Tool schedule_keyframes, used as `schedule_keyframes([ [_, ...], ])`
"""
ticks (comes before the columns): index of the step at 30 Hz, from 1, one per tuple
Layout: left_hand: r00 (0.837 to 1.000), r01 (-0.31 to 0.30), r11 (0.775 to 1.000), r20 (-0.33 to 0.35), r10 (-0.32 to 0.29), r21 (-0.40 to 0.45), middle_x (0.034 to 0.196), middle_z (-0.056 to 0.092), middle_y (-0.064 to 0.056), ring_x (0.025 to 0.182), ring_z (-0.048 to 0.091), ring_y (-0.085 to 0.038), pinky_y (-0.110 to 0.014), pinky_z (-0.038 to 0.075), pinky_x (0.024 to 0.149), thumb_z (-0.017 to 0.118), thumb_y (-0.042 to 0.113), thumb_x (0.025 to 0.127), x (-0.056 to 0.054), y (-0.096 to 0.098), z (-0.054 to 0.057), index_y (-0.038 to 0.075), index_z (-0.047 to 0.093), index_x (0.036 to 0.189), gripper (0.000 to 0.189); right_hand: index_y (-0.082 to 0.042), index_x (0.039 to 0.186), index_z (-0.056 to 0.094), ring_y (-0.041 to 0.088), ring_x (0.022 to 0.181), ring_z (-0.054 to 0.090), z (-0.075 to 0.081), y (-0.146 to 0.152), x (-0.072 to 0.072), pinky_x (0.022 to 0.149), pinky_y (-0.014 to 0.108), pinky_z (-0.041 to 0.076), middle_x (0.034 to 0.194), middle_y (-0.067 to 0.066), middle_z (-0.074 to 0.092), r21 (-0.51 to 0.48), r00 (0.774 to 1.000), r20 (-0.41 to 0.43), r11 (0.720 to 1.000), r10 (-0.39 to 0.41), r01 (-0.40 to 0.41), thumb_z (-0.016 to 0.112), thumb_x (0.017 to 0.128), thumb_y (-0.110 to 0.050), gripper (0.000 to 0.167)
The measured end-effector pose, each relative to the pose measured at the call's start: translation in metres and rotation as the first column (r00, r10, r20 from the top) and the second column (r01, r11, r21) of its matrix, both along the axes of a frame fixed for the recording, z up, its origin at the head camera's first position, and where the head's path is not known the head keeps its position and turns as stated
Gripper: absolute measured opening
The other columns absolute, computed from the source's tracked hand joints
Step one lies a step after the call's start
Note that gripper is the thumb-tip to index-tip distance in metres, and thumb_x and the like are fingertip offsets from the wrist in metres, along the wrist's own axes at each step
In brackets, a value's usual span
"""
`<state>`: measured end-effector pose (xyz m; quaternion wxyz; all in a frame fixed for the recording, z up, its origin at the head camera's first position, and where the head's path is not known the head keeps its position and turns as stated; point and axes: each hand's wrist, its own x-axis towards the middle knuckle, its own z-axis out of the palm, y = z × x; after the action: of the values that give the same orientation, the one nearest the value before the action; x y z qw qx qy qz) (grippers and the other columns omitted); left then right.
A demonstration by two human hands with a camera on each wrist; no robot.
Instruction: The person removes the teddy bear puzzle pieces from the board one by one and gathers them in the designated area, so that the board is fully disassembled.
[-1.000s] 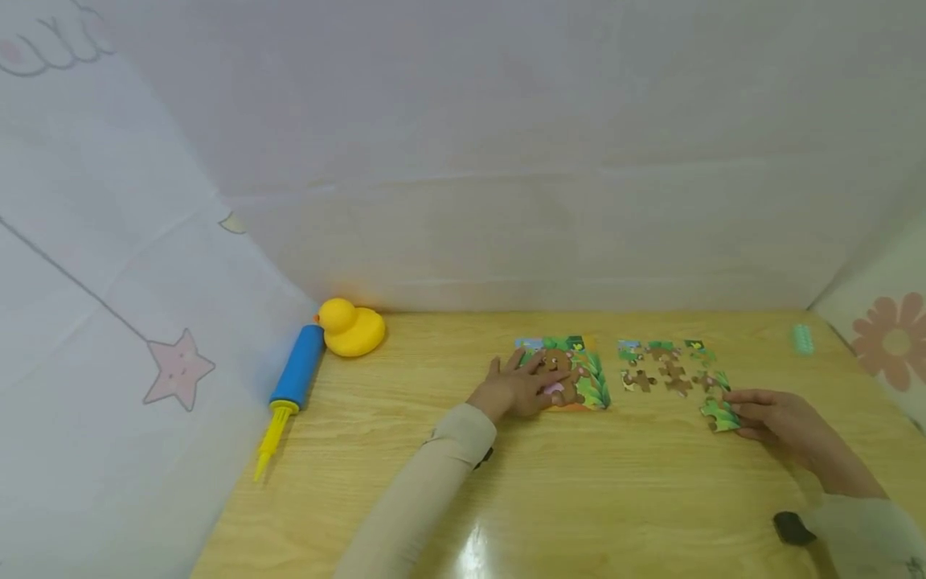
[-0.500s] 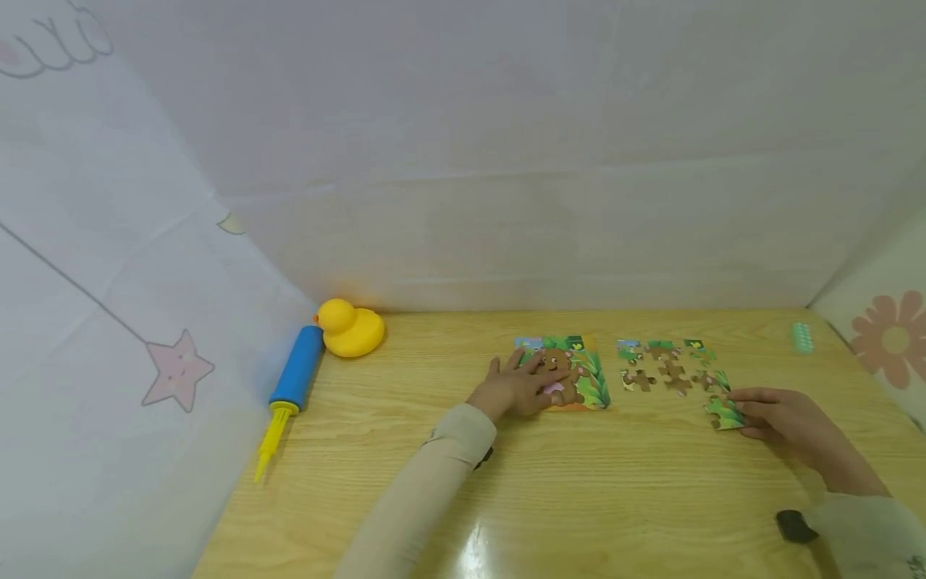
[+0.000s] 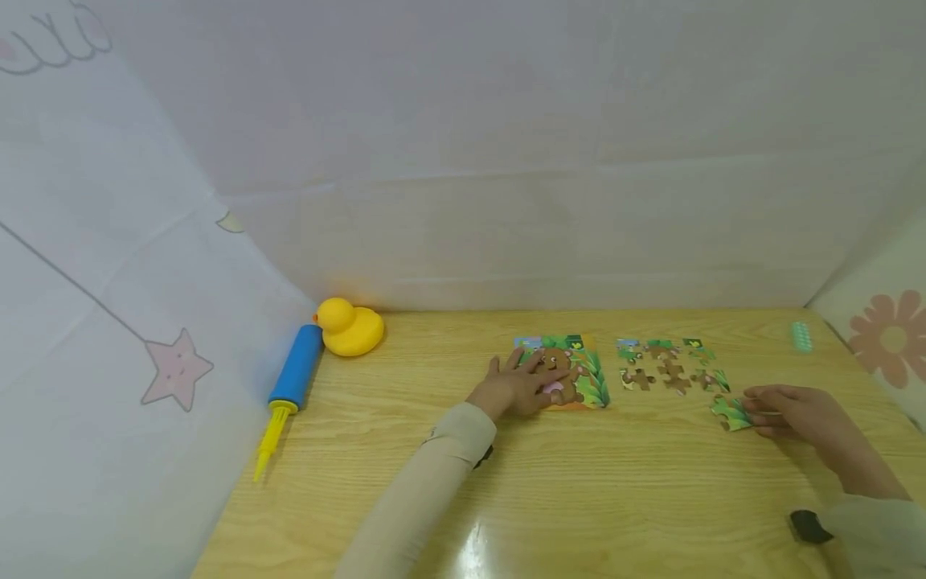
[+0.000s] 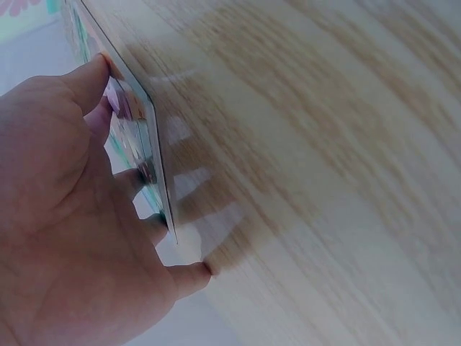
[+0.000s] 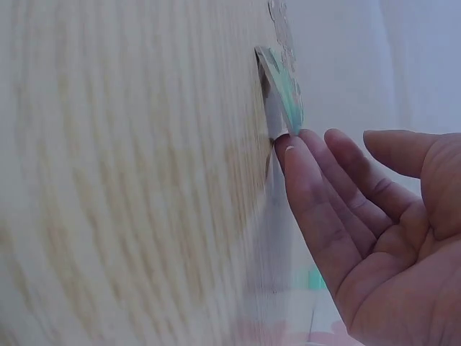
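Note:
My left hand (image 3: 515,390) lies with spread fingers on a square picture board (image 3: 595,382) showing a brown bear among green leaves. In the left wrist view, the little finger (image 4: 191,280) reaches past the board's edge onto the table. My right hand (image 3: 803,418) holds a green jigsaw puzzle piece (image 3: 731,412) by its right edge, at the fingertips. That piece (image 5: 284,90) slants in the right wrist view, raised at the fingertips and low at its far end. Behind it, several loose puzzle pieces (image 3: 674,376) lie in two rows, right of the board.
A yellow toy duck (image 3: 350,327) stands at the back left beside a blue and yellow hand pump (image 3: 297,370). A small mint-green bumpy object (image 3: 801,337) lies at the back right. Printed cloth walls (image 3: 506,241) enclose the wooden table (image 3: 615,498) at the back and sides.
My right hand has moved slightly right, and the green puzzle piece has shifted right with it. The left hand stays in place on the picture board.

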<state>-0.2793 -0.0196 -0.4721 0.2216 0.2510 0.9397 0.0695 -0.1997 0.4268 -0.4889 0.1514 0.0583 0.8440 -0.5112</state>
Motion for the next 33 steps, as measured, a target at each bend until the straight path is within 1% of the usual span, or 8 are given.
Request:
schedule_keyframes([
  [5, 1.0, 0.002, 1.0, -0.008, -0.002, -0.005, 0.173, 0.001, 0.007, 0.16, -0.004, -0.031, -0.067, 0.005, 0.124, 0.034, 0.064, 0.103, 0.0, 0.001, 0.001, 0.056, 0.019, 0.157, 0.056, 0.021, 0.145, 0.035, 0.003, 0.091, 0.074, 0.001, 0.002, -0.002, 0.08, 0.031, 0.063, 0.11, -0.008, 0.075, 0.014, 1.0, -0.006, 1.0, 0.023, -0.023, 0.037, 0.112, -0.036, 0.066],
  [13, 1.0, -0.002, 1.0, -0.024, 0.002, 0.001, 0.173, 0.004, 0.007, 0.16, -0.001, -0.032, -0.067, 0.008, 0.124, 0.039, 0.061, 0.103, 0.001, 0.002, 0.001, 0.054, 0.023, 0.156, 0.056, 0.023, 0.141, 0.04, 0.002, 0.09, 0.074, 0.003, -0.009, -0.006, 0.077, 0.027, 0.062, 0.101, -0.02, 0.073, -0.01, 0.996, -0.085, 0.999, 0.03, -0.031, 0.042, 0.11, -0.034, 0.065],
  [15, 0.999, 0.009, 1.0, -0.04, -0.009, 0.013, 0.173, 0.005, 0.006, 0.16, 0.001, -0.034, -0.069, 0.01, 0.123, 0.04, 0.06, 0.104, 0.001, 0.003, 0.0, 0.053, 0.025, 0.157, 0.056, 0.022, 0.142, 0.039, 0.002, 0.091, 0.074, 0.004, -0.015, -0.008, 0.078, 0.027, 0.062, 0.104, -0.016, 0.073, 0.001, 0.994, -0.102, 0.999, 0.04, -0.04, 0.041, 0.11, -0.036, 0.066],
  [16, 0.999, 0.013, 1.0, -0.048, -0.012, 0.021, 0.173, 0.006, 0.005, 0.16, 0.002, -0.035, -0.069, 0.01, 0.123, 0.041, 0.059, 0.104, 0.002, 0.003, -0.001, 0.052, 0.026, 0.157, 0.055, 0.021, 0.143, 0.038, 0.001, 0.092, 0.073, 0.005, -0.018, -0.009, 0.079, 0.027, 0.062, 0.107, -0.012, 0.073, 0.013, 0.992, -0.111, 0.999, 0.053, -0.052, 0.04, 0.111, -0.037, 0.067],
  [20, 0.998, 0.011, 1.0, -0.069, -0.009, 0.028, 0.173, 0.005, 0.005, 0.16, 0.001, -0.035, -0.07, 0.01, 0.122, 0.039, 0.059, 0.104, 0.002, 0.003, -0.006, 0.052, 0.026, 0.157, 0.054, 0.02, 0.144, 0.039, 0.002, 0.095, 0.073, 0.009, -0.037, -0.018, 0.081, 0.028, 0.062, 0.124, 0.021, 0.069, 0.036, 0.987, -0.13, 0.995, 0.096, -0.092, 0.039, 0.111, -0.037, 0.065],
  [23, 0.997, 0.008, 1.0, -0.075, -0.006, 0.027, 0.173, 0.005, 0.006, 0.16, 0.001, -0.035, -0.07, 0.01, 0.122, 0.039, 0.059, 0.104, 0.002, 0.002, -0.009, 0.053, 0.026, 0.156, 0.054, 0.018, 0.145, 0.041, 0.002, 0.097, 0.072, 0.011, -0.055, -0.027, 0.083, 0.029, 0.062, 0.134, 0.034, 0.059, 0.046, 0.983, -0.129, 0.991, 0.128, -0.123, 0.039, 0.111, -0.037, 0.064],
  [25, 0.997, 0.007, 0.999, -0.075, -0.005, 0.036, 0.173, 0.005, 0.005, 0.16, 0.001, -0.036, -0.071, 0.01, 0.121, 0.041, 0.058, 0.104, 0.002, 0.002, -0.01, 0.053, 0.027, 0.156, 0.054, 0.015, 0.145, 0.043, 0.004, 0.099, 0.072, 0.014, -0.067, -0.033, 0.084, 0.029, 0.062, 0.136, 0.034, 0.058, 0.049, 0.983, -0.122, 0.99, 0.136, -0.131, 0.04, 0.111, -0.039, 0.065],
  [33, 0.996, 0.002, 0.997, -0.091, 0.005, 0.077, 0.173, 0.011, 0.002, 0.158, 0.007, -0.042, -0.072, 0.014, 0.12, 0.049, 0.057, 0.102, -0.003, 0.005, -0.01, 0.05, 0.03, 0.156, 0.057, 0.005, 0.147, 0.047, 0.027, 0.114, 0.07, 0.029, -0.11, -0.055, 0.088, 0.033, 0.061, 0.138, 0.029, 0.059, 0.074, 0.973, -0.112, 0.978, 0.204, -0.196, 0.042, 0.109, -0.045, 0.063],
])
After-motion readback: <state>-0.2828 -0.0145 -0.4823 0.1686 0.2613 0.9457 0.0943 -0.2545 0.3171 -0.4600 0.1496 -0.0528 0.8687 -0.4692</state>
